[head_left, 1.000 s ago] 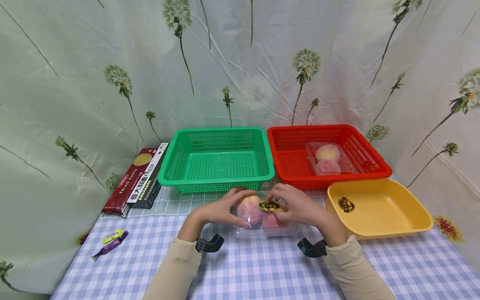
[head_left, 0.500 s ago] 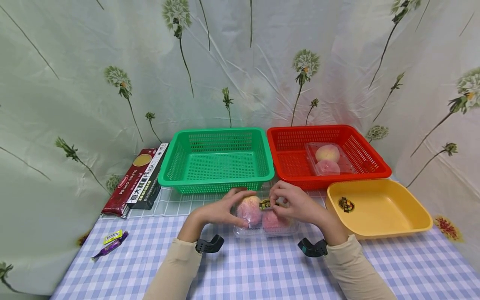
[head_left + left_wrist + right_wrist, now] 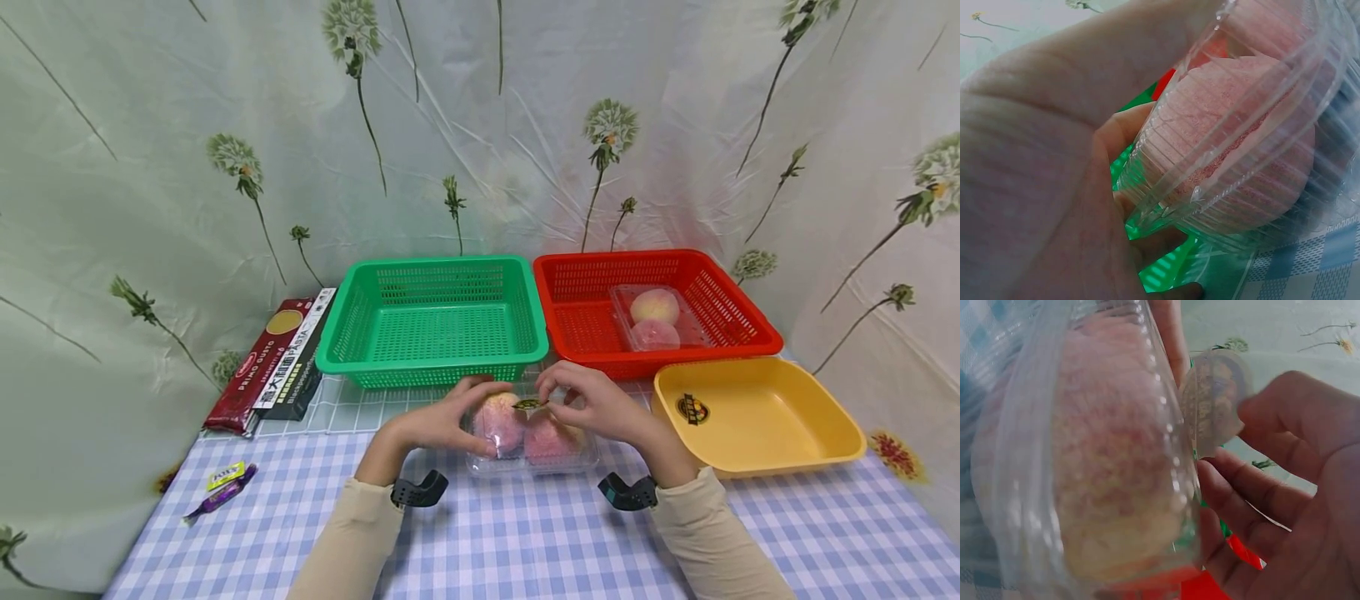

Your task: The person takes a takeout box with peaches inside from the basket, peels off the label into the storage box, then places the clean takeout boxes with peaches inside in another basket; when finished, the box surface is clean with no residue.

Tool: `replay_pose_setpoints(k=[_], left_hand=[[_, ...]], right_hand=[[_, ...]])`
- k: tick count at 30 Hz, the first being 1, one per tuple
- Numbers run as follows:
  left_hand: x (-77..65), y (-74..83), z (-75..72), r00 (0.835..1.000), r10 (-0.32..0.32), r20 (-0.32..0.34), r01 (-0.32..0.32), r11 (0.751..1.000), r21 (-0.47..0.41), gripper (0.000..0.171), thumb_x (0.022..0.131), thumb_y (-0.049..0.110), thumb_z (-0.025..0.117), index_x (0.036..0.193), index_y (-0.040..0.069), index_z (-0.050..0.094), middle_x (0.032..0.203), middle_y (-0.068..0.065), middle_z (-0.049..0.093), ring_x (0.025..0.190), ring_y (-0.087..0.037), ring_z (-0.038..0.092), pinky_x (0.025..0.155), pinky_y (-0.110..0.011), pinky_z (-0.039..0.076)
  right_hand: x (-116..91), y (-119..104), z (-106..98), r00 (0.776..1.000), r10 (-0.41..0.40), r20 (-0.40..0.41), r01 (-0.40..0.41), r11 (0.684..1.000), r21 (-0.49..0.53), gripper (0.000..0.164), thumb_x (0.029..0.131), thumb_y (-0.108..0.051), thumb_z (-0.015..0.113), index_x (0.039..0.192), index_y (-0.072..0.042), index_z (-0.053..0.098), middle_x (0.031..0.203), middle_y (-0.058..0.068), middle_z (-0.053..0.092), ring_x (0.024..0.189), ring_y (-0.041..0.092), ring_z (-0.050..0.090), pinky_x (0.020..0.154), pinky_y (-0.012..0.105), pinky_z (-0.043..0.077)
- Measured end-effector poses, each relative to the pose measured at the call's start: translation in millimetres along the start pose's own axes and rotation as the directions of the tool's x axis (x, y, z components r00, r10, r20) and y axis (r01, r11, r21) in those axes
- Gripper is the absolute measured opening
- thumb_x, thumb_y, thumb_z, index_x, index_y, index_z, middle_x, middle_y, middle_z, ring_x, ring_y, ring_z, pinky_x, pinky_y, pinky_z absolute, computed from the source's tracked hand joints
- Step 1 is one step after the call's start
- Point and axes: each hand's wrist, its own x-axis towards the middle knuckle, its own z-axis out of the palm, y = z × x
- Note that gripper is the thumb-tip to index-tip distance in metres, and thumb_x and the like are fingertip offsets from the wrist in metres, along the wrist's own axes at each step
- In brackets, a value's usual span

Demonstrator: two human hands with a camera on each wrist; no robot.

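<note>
A clear plastic clamshell box point(image 3: 491, 467) lies on the checked cloth, with a pink-yellow peach point(image 3: 498, 423) on its left and a pinker peach point(image 3: 551, 442) on its right. My left hand point(image 3: 442, 422) grips the box's left side, thumb near me and fingers on the far side; the ribbed wall point(image 3: 1222, 169) shows close up in the left wrist view. Above the lid, my right hand point(image 3: 600, 407) pinches a dark label sticker point(image 3: 529, 403) between thumb and index finger. The sticker point(image 3: 1216, 400) stands tilted up; whether an edge still touches the lid I cannot tell.
Behind the box stand a green basket point(image 3: 431, 367) and a red basket point(image 3: 577, 362), the red one holding another box of peaches point(image 3: 655, 321). A yellow tray point(image 3: 772, 462) with a similar sticker point(image 3: 692, 409) is at right. Pasta packages point(image 3: 266, 358) and wrapped sweets point(image 3: 221, 492) lie left.
The right hand has lifted the label sticker from flat on the lid to a raised, edge-on tilt, drawing its fingers up slightly. The left hand and the box have stayed in place.
</note>
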Motion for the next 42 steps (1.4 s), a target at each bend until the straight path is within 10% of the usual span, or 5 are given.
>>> replay_pose_setpoints(k=[18, 30, 42], left_hand=[[0.0, -0.8, 1.6, 1.000, -0.007, -0.010, 0.007, 1.000, -0.015, 0.088, 0.082, 0.040, 0.080, 0.154, 0.040, 0.030, 0.159, -0.006, 0.021, 0.142, -0.031, 0.030, 0.107, -0.059, 0.040], [-0.6, -1.0, 0.5, 1.000, 0.010, -0.003, -0.010, 1.000, -0.014, 0.091, 0.083, 0.040, 0.080, 0.157, 0.031, 0.029, 0.160, -0.009, 0.019, 0.144, -0.032, 0.026, 0.109, -0.059, 0.037], [-0.1, -2.5, 0.8, 1.000, 0.010, -0.016, -0.010, 1.000, -0.006, 0.092, 0.081, 0.038, 0.082, 0.157, 0.031, 0.030, 0.155, -0.009, 0.024, 0.135, -0.030, 0.038, 0.103, -0.054, 0.043]], right_hand=[[5.3, -6.2, 13.2, 0.989, 0.148, 0.028, -0.137, 0.959, -0.247, 0.040, 0.083, -0.034, 0.080, 0.120, -0.021, 0.070, 0.122, 0.003, 0.058, 0.118, 0.024, 0.051, 0.096, 0.047, 0.048], [6.8, -2.4, 13.3, 0.990, 0.126, -0.060, -0.126, 0.992, -0.002, 0.013, 0.089, -0.013, 0.075, 0.093, -0.019, 0.064, 0.094, -0.003, 0.065, 0.092, 0.015, 0.058, 0.081, 0.032, 0.048], [-7.7, 0.9, -24.3, 0.982, 0.166, -0.092, -0.139, 0.958, 0.250, 0.013, 0.095, -0.006, 0.066, 0.105, -0.003, 0.059, 0.092, 0.014, 0.063, 0.073, 0.018, 0.062, 0.065, 0.028, 0.057]])
